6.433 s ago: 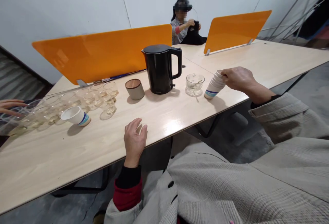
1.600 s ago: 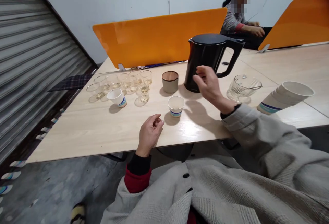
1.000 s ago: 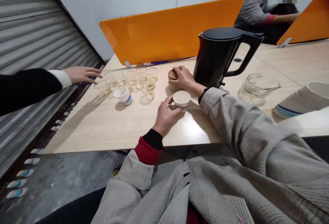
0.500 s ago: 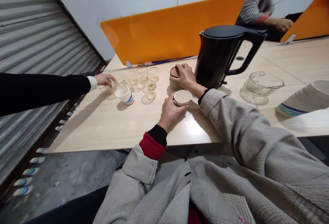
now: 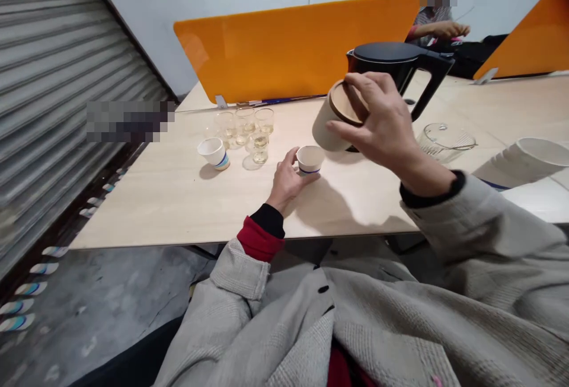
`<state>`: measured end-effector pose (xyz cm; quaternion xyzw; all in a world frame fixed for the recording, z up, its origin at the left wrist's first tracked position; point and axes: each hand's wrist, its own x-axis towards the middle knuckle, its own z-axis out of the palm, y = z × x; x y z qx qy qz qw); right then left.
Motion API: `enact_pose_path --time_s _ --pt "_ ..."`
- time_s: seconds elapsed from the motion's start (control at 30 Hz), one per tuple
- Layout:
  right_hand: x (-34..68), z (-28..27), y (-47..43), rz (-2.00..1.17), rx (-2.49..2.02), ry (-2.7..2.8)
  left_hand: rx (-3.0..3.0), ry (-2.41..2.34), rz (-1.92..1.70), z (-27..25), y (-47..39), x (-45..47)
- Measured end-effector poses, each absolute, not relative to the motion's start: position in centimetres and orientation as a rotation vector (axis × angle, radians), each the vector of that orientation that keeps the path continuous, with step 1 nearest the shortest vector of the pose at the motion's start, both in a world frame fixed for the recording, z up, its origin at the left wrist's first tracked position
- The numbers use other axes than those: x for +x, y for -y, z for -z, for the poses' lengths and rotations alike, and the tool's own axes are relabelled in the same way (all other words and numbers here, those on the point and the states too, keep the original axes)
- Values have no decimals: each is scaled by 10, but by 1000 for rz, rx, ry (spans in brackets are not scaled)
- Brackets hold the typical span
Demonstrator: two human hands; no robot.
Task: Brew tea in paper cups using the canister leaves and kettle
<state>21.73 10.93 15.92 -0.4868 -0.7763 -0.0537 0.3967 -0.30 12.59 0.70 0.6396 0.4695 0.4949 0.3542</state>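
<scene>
My left hand (image 5: 287, 181) has its fingers wrapped round a white paper cup (image 5: 310, 159) with a blue band, upright on the table. Raised above the table to the right of that cup, my right hand (image 5: 384, 123) grips a cream canister (image 5: 326, 129) with a round wooden lid (image 5: 342, 102). The canister is tilted, and its lid is on. Part of a black kettle (image 5: 386, 55) shows behind my right hand. Another paper cup (image 5: 214, 153) stands to the left, beside several small glasses (image 5: 244, 121) with pale liquid in them.
An orange divider (image 5: 293, 55) runs along the back of the wooden table (image 5: 178, 197). At right are a ribbed glass vessel (image 5: 447, 144) and a stack of paper cups (image 5: 528, 165). A person (image 5: 438, 25) sits beyond the divider. A grey shutter (image 5: 66, 79) borders the left side.
My right hand has lifted the canister off the table, up and to the right, tilting it. My left hand still holds the paper cup. The other person's dark-sleeved arm at left has gone from view.
</scene>
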Motion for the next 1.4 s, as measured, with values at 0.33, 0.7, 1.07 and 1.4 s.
enact_pose_path --time_s 0.33,0.7,1.07,1.4 --pt "203 -95 -20 -182 -1213 2179 1705 -1107 -1307 -17 -17 -32" --pt "175 -71 -22 -59 -1287 2328 1838 -1113 -1218 -4 -22 -14" --pt "162 -69 -22 -41 -1320 2232 1929 -1212 -1243 -7 -24 -4" --pt "162 -73 -26 -237 -1315 1989 1851 -1313 -1178 -11 -23 -3"
